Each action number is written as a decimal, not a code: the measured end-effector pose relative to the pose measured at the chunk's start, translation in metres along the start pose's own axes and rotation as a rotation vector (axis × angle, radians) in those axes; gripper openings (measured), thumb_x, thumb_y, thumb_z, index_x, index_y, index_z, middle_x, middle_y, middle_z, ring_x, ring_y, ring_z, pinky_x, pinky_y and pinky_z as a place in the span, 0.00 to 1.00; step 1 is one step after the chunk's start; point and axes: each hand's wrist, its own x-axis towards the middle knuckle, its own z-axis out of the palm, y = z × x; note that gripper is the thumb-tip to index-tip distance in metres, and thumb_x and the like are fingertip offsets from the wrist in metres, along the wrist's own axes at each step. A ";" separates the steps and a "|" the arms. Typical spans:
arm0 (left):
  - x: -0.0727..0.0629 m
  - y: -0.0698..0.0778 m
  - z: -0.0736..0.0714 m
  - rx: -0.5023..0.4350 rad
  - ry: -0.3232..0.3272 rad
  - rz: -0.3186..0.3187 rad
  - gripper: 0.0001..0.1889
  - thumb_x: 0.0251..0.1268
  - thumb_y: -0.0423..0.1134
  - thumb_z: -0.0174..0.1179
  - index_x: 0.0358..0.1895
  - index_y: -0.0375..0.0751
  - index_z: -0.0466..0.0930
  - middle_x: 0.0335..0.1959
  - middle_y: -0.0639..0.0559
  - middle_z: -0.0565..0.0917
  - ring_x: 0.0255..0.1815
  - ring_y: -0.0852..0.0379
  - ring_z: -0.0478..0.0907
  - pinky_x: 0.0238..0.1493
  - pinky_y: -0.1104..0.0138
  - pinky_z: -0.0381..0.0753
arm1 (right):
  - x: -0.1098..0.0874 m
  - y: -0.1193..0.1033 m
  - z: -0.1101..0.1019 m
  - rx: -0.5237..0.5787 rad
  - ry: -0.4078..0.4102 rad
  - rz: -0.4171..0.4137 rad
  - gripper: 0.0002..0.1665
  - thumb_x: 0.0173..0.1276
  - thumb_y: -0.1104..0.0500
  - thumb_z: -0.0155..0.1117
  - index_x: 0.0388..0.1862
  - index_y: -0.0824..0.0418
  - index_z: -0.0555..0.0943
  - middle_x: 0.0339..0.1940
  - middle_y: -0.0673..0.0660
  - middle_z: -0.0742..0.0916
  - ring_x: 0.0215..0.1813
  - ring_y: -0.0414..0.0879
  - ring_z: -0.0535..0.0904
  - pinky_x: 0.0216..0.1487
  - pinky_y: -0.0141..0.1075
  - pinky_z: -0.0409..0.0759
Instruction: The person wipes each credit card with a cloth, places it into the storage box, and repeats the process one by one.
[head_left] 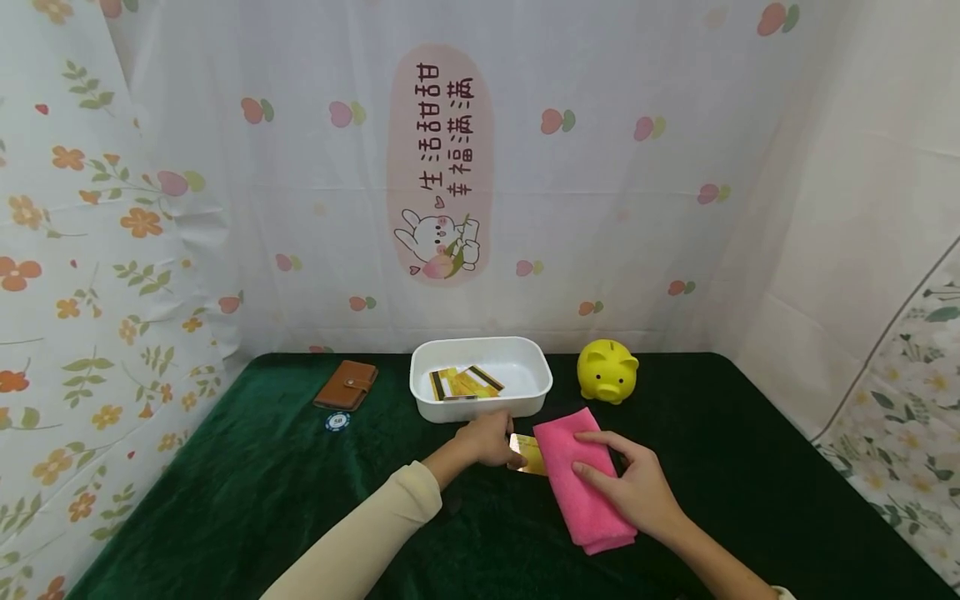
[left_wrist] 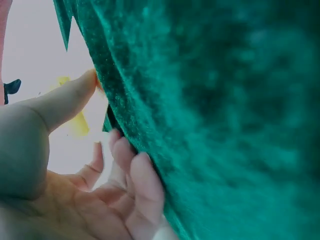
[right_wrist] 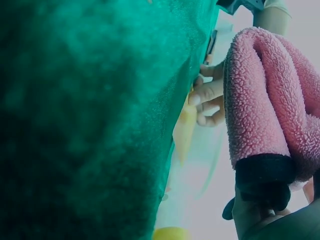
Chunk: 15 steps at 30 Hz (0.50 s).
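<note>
A gold card (head_left: 529, 455) lies low over the green cloth, in front of the white tray. My left hand (head_left: 486, 438) grips its left end, the thumb across the near corner. In the left wrist view the thumb of this hand (left_wrist: 90, 165) reaches the cloth's edge, and the other fingers curl loosely. A folded pink towel (head_left: 581, 479) overlaps the card's right end. My right hand (head_left: 637, 483) holds this towel from the right, thumb and fingers spread over it. The right wrist view shows the towel's fluffy folds (right_wrist: 260, 100) and dark trim.
The white tray (head_left: 532, 402) behind my left hand holds several yellow cards (head_left: 467, 382). A yellow piggy bank (head_left: 607, 372) stands right of it. To the left lie a brown wallet (head_left: 346, 384) and a poker chip (head_left: 337, 422). A patterned curtain (head_left: 300, 208) hangs behind the table.
</note>
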 end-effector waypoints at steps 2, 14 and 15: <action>-0.001 -0.003 0.000 -0.046 0.005 0.021 0.20 0.54 0.46 0.75 0.40 0.46 0.72 0.28 0.54 0.77 0.29 0.57 0.73 0.31 0.63 0.71 | 0.000 -0.001 0.001 0.001 -0.002 -0.001 0.21 0.65 0.58 0.72 0.56 0.57 0.81 0.50 0.64 0.82 0.21 0.46 0.81 0.24 0.38 0.82; -0.011 -0.017 0.002 -0.470 -0.001 0.149 0.11 0.64 0.29 0.64 0.45 0.37 0.73 0.31 0.49 0.86 0.27 0.54 0.83 0.26 0.65 0.81 | 0.000 -0.001 0.004 0.005 -0.006 -0.011 0.21 0.65 0.58 0.71 0.56 0.56 0.81 0.51 0.63 0.82 0.21 0.46 0.81 0.23 0.38 0.82; -0.013 -0.017 0.002 -0.493 -0.001 0.159 0.11 0.64 0.29 0.64 0.45 0.37 0.73 0.31 0.49 0.86 0.26 0.54 0.83 0.24 0.66 0.81 | 0.000 -0.001 0.004 0.004 -0.005 -0.011 0.21 0.65 0.58 0.72 0.56 0.56 0.81 0.51 0.63 0.82 0.21 0.46 0.81 0.23 0.38 0.82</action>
